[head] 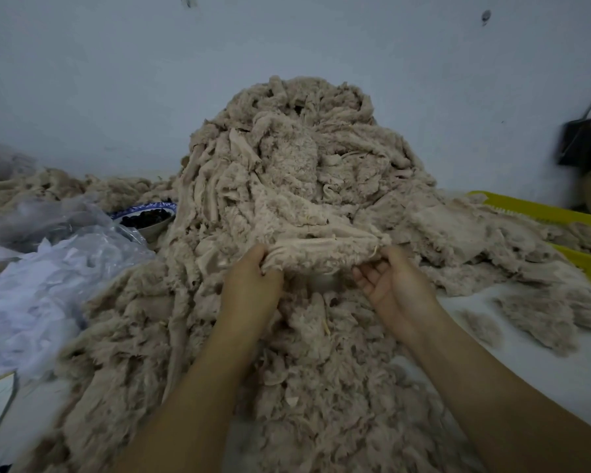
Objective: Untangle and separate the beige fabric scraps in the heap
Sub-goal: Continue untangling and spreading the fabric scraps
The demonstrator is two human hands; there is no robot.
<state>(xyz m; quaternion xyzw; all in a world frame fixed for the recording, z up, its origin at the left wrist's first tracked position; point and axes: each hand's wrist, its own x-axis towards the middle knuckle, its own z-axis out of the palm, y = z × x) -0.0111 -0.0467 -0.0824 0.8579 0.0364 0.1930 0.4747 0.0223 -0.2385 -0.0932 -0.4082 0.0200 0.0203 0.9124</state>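
Note:
A tall heap of beige fleecy fabric scraps [297, 158] rises against the wall and spills toward me over the table. One scrap [325, 249] is stretched across the front of the heap between my hands. My left hand [253, 285] grips its left end with curled fingers. My right hand [394, 281] pinches its right end, palm turned up. Both forearms reach in from the bottom edge.
Crumpled clear and white plastic [45, 278] lies at the left. A blue-patterned bowl of dark bits [147, 216] sits behind it. Yellow crates [539, 213] stand at the right under loose scraps [543, 312]. A dark bag [584, 138] hangs on the wall.

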